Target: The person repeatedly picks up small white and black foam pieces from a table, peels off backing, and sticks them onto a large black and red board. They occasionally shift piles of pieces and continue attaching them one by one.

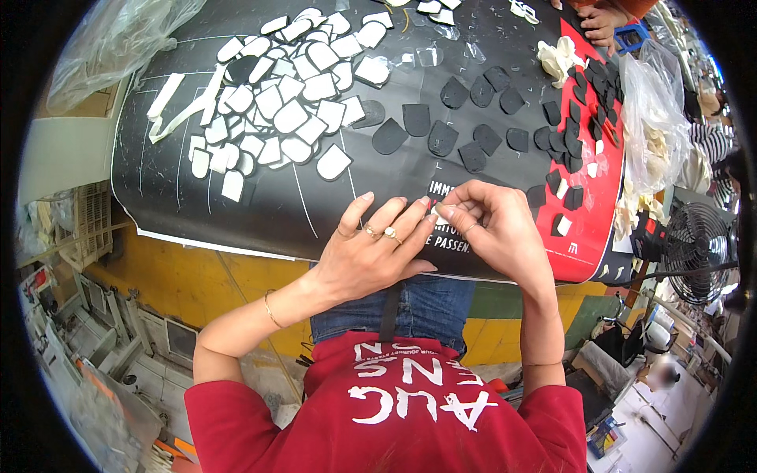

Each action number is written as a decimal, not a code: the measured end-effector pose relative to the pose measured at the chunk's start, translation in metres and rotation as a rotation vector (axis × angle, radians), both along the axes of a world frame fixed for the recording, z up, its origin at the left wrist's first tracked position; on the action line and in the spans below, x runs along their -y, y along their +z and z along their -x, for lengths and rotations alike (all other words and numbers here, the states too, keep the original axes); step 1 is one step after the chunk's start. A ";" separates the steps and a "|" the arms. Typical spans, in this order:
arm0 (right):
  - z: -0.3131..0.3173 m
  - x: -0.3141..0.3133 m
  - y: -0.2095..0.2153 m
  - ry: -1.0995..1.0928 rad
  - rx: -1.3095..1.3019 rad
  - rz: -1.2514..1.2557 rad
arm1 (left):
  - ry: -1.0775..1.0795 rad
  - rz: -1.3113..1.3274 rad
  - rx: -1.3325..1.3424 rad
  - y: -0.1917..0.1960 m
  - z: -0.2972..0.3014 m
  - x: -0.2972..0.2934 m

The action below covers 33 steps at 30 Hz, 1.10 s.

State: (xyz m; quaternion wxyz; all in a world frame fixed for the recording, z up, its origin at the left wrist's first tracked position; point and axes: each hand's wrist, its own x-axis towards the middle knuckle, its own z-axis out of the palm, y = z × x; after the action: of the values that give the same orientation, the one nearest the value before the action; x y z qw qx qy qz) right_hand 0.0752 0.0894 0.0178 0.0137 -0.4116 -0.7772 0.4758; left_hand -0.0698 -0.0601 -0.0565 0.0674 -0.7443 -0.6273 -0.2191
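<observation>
Bag [651, 118] of pale pieces [656, 150]

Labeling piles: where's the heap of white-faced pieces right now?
Head view, upper left of the black table cover: the white-faced pieces lie heaped left of the scattered black pieces, beyond the left hand.

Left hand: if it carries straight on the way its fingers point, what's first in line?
Probably the right hand: the left hand points up-right, its fingertips already meeting the right's around a small pale piece. Height difference unclear.
</observation>
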 end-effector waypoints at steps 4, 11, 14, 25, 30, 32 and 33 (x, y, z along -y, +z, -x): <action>-0.001 0.001 0.001 -0.018 0.001 0.010 | 0.002 0.010 -0.031 0.001 -0.001 -0.001; -0.012 0.017 -0.002 -0.100 -0.054 -0.163 | 0.018 0.001 -0.048 0.000 -0.004 0.000; -0.016 0.024 -0.007 -0.153 -0.070 -0.235 | 0.012 -0.004 -0.042 -0.001 -0.003 -0.001; -0.009 0.029 -0.015 -0.251 -0.012 -0.245 | 0.006 0.006 -0.042 0.002 -0.002 -0.003; -0.008 0.026 -0.017 -0.212 -0.014 -0.283 | 0.006 0.004 -0.055 0.002 -0.001 -0.002; -0.008 0.026 -0.019 -0.207 -0.025 -0.307 | 0.007 0.001 -0.049 0.001 -0.002 -0.002; -0.008 0.027 -0.020 -0.254 -0.039 -0.316 | 0.007 -0.003 -0.042 0.001 -0.002 -0.002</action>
State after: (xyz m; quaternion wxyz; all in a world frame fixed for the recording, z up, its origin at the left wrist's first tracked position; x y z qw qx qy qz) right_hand 0.0835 0.0626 -0.0027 0.1530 -0.4898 -0.7835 0.3503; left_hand -0.0677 -0.0581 -0.0560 0.0826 -0.7463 -0.6281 -0.2039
